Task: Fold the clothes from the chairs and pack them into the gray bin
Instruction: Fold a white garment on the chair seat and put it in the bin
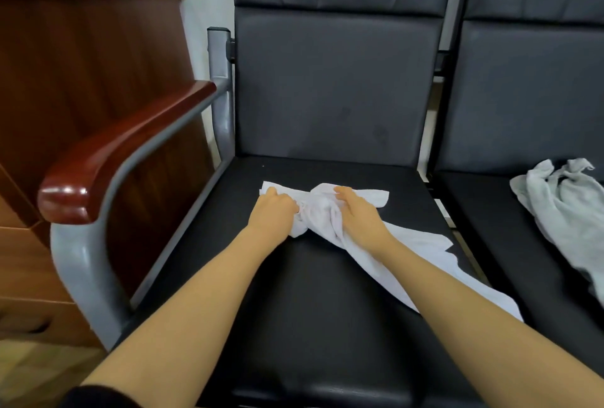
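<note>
Left of both hands stood a wooden cabinet (81, 80) and the chair's red-brown armrest (124, 149), neither of them part of the work. The left hand (273, 211) lay on the black chair seat (310, 309) with its fingers curled into the bunched left end of a white garment (327, 211), so that grip was closed on the cloth. Just right of it, the right hand (359, 214) pressed on the same bundle; its fingers looked bent down into the fabric, which read as a second hold on the garment. From under that right grip the rest of the white garment trailed away to the right and toward the person, lying loose and unfolded along the seat. Farther right, well apart from either grip, a gray garment (562, 211) lay crumpled on the neighbouring chair seat (490, 228). The gray bin was not in view. Judged from this, the task was at an early stage: the white piece was only being gathered or spread, no neat fold showed, the gray piece was untouched, and nothing could be seen packed.
</note>
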Available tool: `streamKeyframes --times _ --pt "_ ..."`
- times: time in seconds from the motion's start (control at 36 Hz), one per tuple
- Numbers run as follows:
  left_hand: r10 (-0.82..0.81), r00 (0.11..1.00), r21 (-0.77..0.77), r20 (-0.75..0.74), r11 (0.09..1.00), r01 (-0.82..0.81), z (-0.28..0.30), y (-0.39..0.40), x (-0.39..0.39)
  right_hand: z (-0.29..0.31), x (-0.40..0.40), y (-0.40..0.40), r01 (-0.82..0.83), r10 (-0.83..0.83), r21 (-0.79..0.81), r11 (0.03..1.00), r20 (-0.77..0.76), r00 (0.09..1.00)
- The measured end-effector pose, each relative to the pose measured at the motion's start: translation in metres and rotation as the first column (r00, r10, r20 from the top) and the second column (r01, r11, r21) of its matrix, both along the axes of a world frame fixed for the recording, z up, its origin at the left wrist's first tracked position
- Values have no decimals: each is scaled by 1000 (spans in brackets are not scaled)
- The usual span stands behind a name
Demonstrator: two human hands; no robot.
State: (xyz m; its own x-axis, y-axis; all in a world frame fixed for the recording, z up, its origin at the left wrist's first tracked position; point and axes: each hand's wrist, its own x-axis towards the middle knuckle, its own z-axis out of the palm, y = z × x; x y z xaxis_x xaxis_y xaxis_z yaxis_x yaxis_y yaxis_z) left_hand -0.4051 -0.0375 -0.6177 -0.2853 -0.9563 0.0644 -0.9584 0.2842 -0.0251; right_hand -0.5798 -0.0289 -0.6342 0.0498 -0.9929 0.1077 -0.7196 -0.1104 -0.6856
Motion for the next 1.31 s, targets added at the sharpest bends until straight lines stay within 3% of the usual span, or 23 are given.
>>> streamKeyframes --times 0.22,0.39,0.5,0.67,0.83,0.92,1.0,1.08,1.17,1.31 --pt "46 997 -31 58 999 -44 6 4 -12 -15 -29 1 52 -73 -83 995 -266 961" --pt "103 989 -178 102 980 -84 8 8 -13 -8 -26 6 79 -115 -119 990 -329 938" --pt "83 992 -291 98 955 -51 13 9 -11 -2 -28 12 106 -142 -182 978 -199 970" --pt "107 989 -387 105 920 -59 40 13 -3 34 -28 23 154 -114 -155 976 238 964" --pt "204 974 -494 98 860 -131 75 24 3 83 -15 28 101 -78 -318 943 87 993" --pt "220 968 -533 120 837 -124 89 27 8 95 -17 29 128 -138 -372 919 1 990" --pt "198 971 -571 134 816 -87 104 30 12 116 -12 43 200 -189 -397 896 66 980" --pt "140 988 -570 65 818 -78 126 33 14 135 -12 53 282 -248 -451 847 134 959" --pt "39 993 -546 -110 832 -93 151 36 15 149 -15 53 336 -261 -494 802 217 941" --pt "-98 928 -565 -359 814 -133 184 45 12 173 -19 45 358 -219 -569 740 299 929"
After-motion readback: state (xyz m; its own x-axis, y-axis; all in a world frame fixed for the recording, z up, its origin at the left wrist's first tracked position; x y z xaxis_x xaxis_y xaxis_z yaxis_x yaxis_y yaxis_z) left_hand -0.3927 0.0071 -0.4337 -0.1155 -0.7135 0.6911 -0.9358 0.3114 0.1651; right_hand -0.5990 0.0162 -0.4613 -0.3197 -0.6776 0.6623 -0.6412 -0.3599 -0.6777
